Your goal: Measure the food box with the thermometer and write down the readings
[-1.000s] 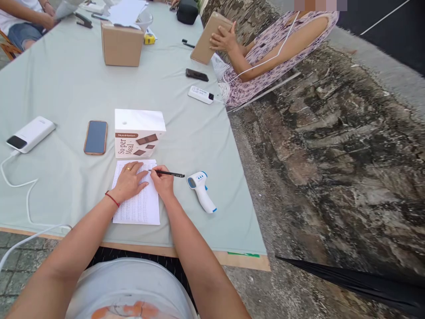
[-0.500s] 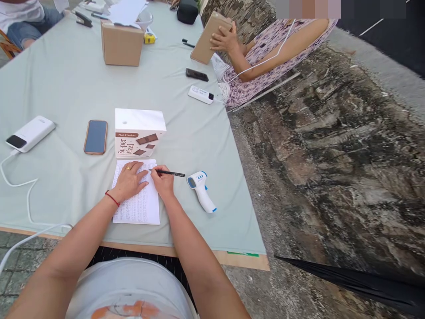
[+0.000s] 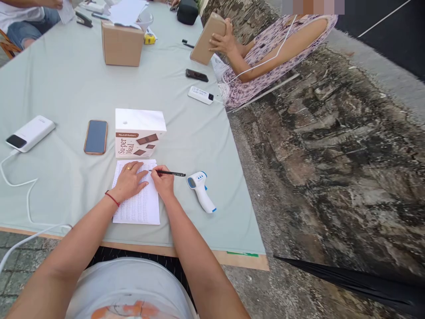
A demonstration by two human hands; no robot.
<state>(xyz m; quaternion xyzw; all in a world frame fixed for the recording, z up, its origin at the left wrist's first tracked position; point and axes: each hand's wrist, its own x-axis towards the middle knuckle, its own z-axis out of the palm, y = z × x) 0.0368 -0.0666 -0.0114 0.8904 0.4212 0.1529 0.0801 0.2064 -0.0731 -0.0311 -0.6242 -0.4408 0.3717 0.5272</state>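
Observation:
A sheet of paper (image 3: 142, 208) covered in small lines of writing lies in front of me on the table. My left hand (image 3: 130, 180) rests flat on it, fingers spread, with a ring and a red wrist cord. At the sheet's upper right edge, my right hand (image 3: 163, 180) is closed around a black pen (image 3: 174, 173), its tip over the paper. Just behind the sheet stands a white box (image 3: 139, 144) with brown chocolate pictures. To the right of my right hand lies a white and blue infrared thermometer (image 3: 202, 192).
A phone (image 3: 95, 137) and a white power bank (image 3: 31, 133) with a cable lie to the left. Farther back stands a cardboard box (image 3: 122, 46) with papers on top. Across the right edge, another person's hand (image 3: 223, 40) holds a brown box (image 3: 207, 40).
My hands and the pen have hardly moved. At the far upper left, another person's hand with a white paper has come further into view.

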